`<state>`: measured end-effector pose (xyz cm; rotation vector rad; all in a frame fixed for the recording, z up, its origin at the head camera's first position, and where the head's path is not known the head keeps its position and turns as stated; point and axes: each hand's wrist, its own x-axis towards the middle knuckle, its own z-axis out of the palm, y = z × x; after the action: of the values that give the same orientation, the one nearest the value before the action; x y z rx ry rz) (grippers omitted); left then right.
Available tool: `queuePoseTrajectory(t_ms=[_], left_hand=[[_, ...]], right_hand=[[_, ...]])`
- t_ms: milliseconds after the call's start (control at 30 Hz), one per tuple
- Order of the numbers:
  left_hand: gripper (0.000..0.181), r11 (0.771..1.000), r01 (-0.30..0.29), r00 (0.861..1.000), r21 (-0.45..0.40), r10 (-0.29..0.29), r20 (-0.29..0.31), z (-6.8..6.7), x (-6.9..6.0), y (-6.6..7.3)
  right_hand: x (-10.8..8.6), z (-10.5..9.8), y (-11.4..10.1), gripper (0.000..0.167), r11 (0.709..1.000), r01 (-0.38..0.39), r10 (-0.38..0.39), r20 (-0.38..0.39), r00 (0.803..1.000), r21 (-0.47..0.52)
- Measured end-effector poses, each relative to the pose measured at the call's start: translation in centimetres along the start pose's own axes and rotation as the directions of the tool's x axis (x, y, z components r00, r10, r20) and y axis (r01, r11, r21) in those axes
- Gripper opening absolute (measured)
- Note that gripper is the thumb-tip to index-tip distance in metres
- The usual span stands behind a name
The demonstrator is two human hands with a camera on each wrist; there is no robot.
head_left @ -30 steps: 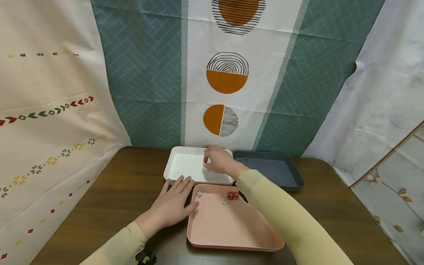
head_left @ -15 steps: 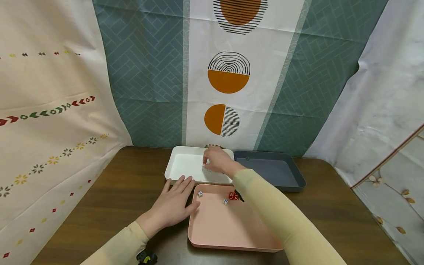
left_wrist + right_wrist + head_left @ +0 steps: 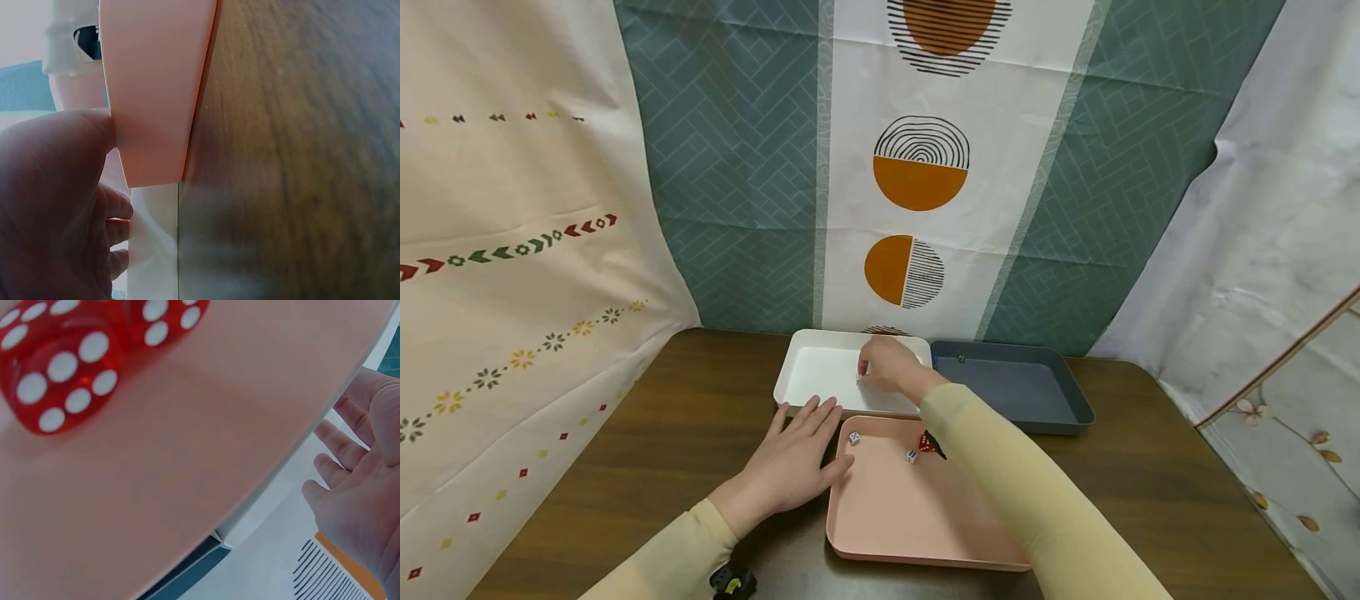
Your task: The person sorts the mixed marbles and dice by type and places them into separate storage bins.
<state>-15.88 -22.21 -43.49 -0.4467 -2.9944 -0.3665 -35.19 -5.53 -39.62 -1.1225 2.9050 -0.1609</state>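
My right hand (image 3: 891, 365) reaches into the white tray (image 3: 816, 367), thumb and fingers pinching a small white die (image 3: 860, 381) low over its floor. The hand hides part of that tray. My left hand (image 3: 792, 467) lies flat with spread fingers at the near rim of the white tray, its thumb touching the left rim of the pink tray (image 3: 910, 521). Inside the pink tray are a white die (image 3: 854, 437) at the corner, another white die (image 3: 912, 457), and red dice (image 3: 62, 369), large in the right wrist view and partly covered by the right wrist in the head view.
A dark grey tray (image 3: 1018, 387) stands right of the white one, with a tiny die (image 3: 961, 358) near its back left. All three trays sit close together on the brown wooden table (image 3: 647, 433). A patterned curtain (image 3: 745, 208) hangs directly behind.
My right hand has come slightly down and nearer in the white tray, bringing the pinched die lower. The left hand stays on the rims.
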Motion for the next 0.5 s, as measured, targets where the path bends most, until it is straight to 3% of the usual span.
queuePoseTrajectory(t_ms=[500], left_hand=[[0.080, 1.000, 0.008, 1.000, 0.013, -0.008, 0.011, 0.19, 0.09, -0.05]], right_hand=[[0.19, 0.13, -0.27, 0.008, 1.000, -0.017, 0.018, 0.025, 1.000, -0.021]])
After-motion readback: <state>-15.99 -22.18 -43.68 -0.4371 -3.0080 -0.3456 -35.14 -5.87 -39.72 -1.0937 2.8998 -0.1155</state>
